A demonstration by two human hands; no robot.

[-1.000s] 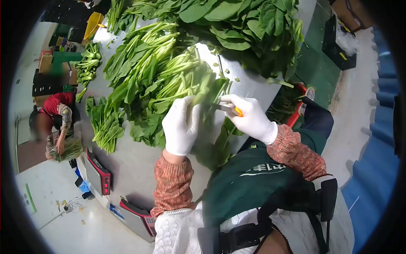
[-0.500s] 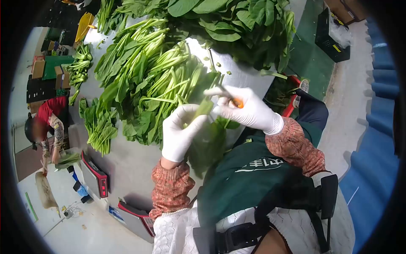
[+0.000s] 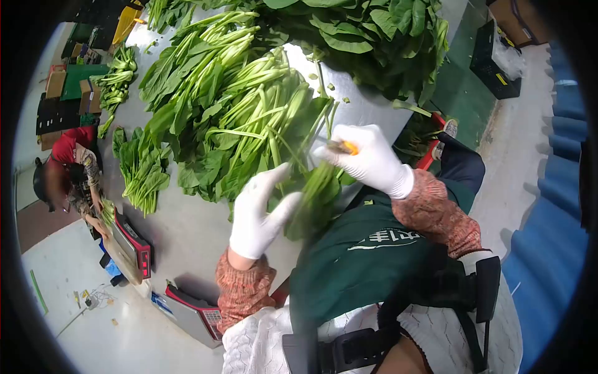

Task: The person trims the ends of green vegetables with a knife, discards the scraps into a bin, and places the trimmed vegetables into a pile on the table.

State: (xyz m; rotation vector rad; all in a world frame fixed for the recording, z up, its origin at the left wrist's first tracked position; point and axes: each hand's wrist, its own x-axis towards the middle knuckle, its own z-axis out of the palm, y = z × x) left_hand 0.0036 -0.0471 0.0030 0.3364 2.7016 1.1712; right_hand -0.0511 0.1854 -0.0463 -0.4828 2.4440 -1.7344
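- Since half a second ago, the left hand (image 3: 256, 215) has loosened from the bunch of greens (image 3: 319, 187) and drawn back, while the right hand (image 3: 372, 161) stays close to the bunch's upper end.
- Left hand, white-gloved: thumb and fingers spread apart with a gap between them. Whether the thumb brushes the bunch's leaves, I cannot tell.
- Right hand, also white-gloved: curled around an orange-handled knife (image 3: 350, 148), its fingertips at the bunch's stems. Whether they pinch the stems is blurred.
- Bunch: between the two hands, nearer the right fingertips, leaves hanging down in front of the green apron (image 3: 374, 249).
- Just beyond the hands, a large heap of leafy greens (image 3: 243, 106) lies on the grey desk (image 3: 196, 240), stems toward the right.
- Small cut stem pieces (image 3: 331, 86) lie on the desk beyond the right hand.
- Far left, another person reaches over a red-edged scale (image 3: 143, 255).
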